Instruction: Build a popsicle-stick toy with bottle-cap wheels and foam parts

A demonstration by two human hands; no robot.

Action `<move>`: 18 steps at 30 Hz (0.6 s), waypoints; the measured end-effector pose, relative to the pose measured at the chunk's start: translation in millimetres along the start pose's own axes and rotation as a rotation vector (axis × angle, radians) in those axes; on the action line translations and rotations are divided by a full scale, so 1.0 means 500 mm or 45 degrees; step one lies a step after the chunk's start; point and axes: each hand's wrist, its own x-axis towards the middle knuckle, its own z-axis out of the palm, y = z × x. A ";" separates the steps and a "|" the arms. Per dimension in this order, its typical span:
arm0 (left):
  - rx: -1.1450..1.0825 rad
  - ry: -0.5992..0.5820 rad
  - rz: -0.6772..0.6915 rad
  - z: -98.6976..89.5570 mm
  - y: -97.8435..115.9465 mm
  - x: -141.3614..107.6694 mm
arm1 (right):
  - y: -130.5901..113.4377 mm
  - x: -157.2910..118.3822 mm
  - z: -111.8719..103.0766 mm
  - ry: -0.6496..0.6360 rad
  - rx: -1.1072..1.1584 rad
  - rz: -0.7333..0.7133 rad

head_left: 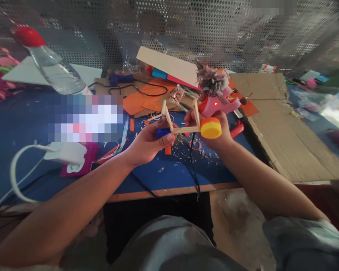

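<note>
At frame centre, the left hand [149,145] and right hand [211,130] pinch a light, fragile stick frame [180,122] by its wheeled ends above the counter [172,173]; best gripped near the joints.

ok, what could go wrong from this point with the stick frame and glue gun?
1. The pink glue gun shows a red light, so it is likely hot; the right hand sits just below it, so a burn is possible.
2. The popsicle-stick frame is held in mid-air by both hands; the left hand pinches one end, so joints may twist apart.
3. The black cord hangs over the table edge and could snag.
</note>
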 end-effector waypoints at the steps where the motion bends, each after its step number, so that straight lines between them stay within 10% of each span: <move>1: 0.016 -0.048 -0.006 0.000 -0.001 -0.001 | -0.006 -0.006 0.004 -0.051 0.042 0.025; 18: 0.064 -0.194 -0.328 0.027 0.008 -0.005 | -0.069 -0.034 0.027 -0.351 0.181 0.183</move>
